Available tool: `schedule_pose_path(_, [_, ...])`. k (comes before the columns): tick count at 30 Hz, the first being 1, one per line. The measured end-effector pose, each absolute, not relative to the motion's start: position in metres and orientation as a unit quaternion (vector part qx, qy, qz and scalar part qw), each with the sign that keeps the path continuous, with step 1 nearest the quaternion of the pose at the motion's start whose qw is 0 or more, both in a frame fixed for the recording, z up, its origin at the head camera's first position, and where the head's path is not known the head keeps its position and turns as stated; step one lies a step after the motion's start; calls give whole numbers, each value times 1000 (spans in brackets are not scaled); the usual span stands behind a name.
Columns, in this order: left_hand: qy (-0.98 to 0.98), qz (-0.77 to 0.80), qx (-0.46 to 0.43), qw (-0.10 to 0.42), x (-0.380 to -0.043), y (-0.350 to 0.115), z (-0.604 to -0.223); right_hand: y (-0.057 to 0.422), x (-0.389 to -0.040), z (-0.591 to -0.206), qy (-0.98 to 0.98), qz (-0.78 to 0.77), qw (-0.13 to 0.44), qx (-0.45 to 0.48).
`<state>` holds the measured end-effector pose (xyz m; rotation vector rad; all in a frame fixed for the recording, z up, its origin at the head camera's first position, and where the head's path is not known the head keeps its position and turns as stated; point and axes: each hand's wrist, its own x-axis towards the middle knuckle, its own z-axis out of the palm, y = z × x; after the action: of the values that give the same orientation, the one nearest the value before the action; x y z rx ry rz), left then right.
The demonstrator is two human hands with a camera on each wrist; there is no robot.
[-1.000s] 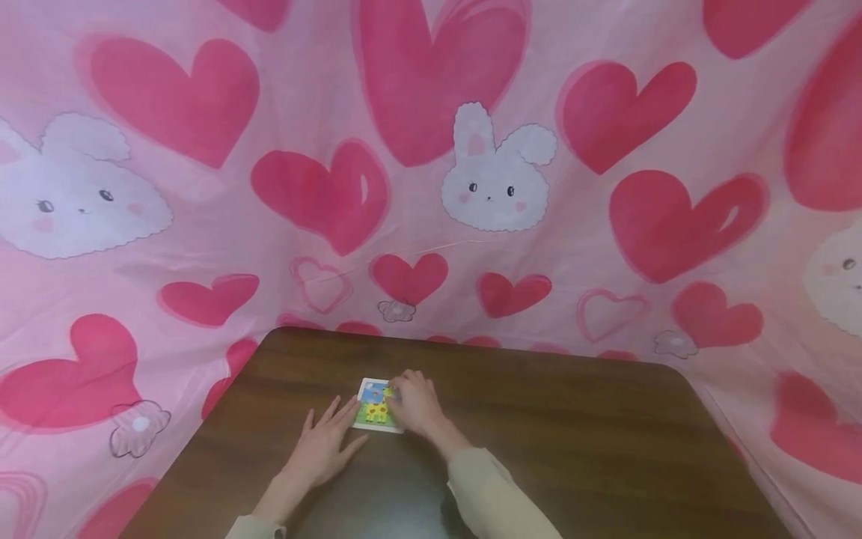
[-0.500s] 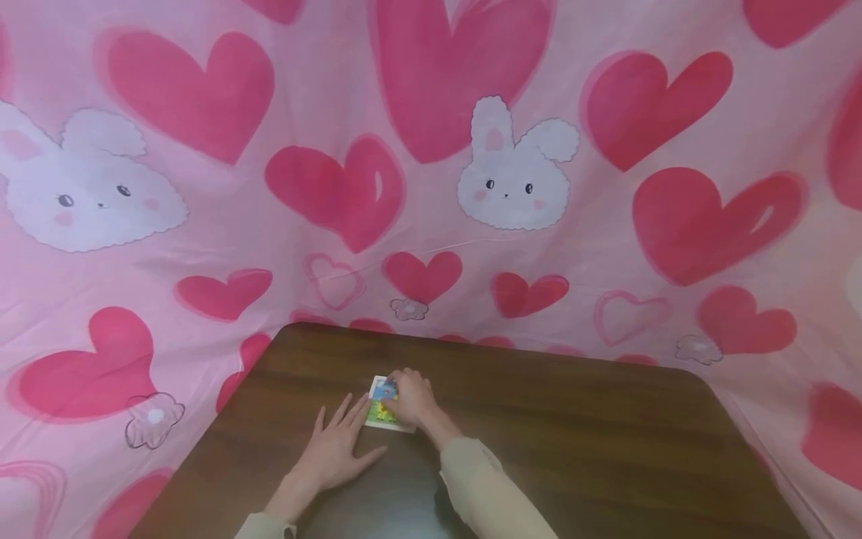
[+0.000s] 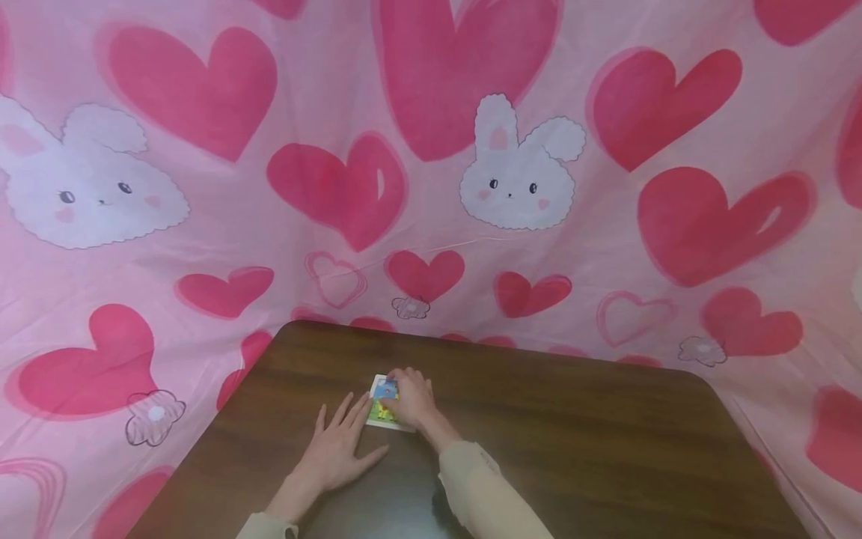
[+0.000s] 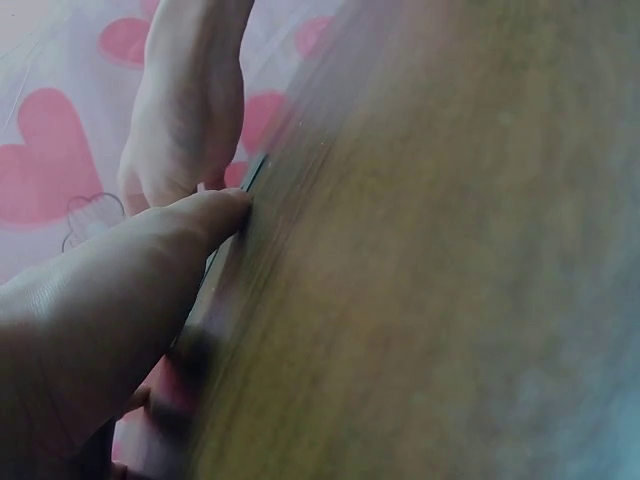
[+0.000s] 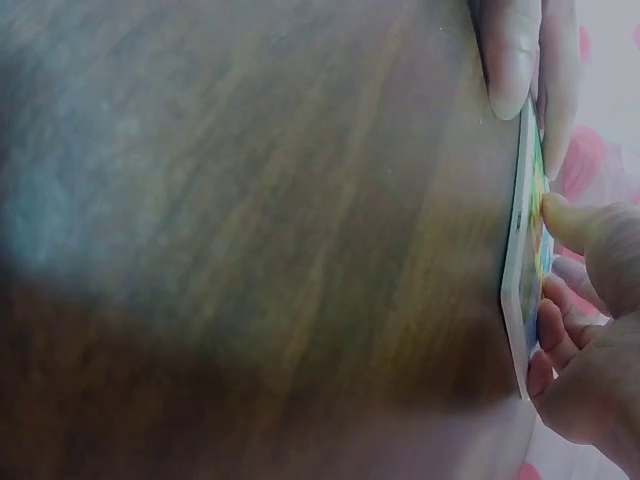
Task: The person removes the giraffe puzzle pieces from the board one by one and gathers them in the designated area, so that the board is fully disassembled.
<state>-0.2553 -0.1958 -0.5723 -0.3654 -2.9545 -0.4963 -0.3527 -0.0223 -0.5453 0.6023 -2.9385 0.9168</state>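
A small flat board [image 3: 374, 421] with a white border and a giraffe picture lies on the brown table. My left hand [image 3: 334, 448] rests palm down with fingers spread, its fingertips right at the board's left edge. Over the board's right half is my right hand [image 3: 412, 400], hiding part of the picture. In the right wrist view its thumb [image 5: 570, 222] and bent fingers touch the face of the board, set apart from each other. I cannot tell whether they pinch a piece of it. The left thumb [image 4: 215, 212] lies along the tabletop in the left wrist view.
The dark wooden table [image 3: 572, 442] has rounded far corners. Behind it and at both sides hangs a pink cloth [image 3: 431, 217] printed with hearts and rabbits. Light sleeves [image 3: 488, 486] cover both forearms.
The right hand has shifted left over the board and covers more of the giraffe. The left hand stays at the board's edge. The whole head view has shifted slightly.
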Motion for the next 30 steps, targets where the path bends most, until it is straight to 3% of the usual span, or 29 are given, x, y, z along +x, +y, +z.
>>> schedule_pose_path(9, [-976,-162,-125,72,-255,-197,-571,-28,-348,-552,-932,308,42,186])
schedule_pose_path(22, [-975,-170,-123,73,-253,-195,-569,-30,-350,-549,-935,314,16,166])
schedule_pose_path(30, [-975,-166,-123,75,-253,-194,-570,-27,-349,-554,-926,332,49,171])
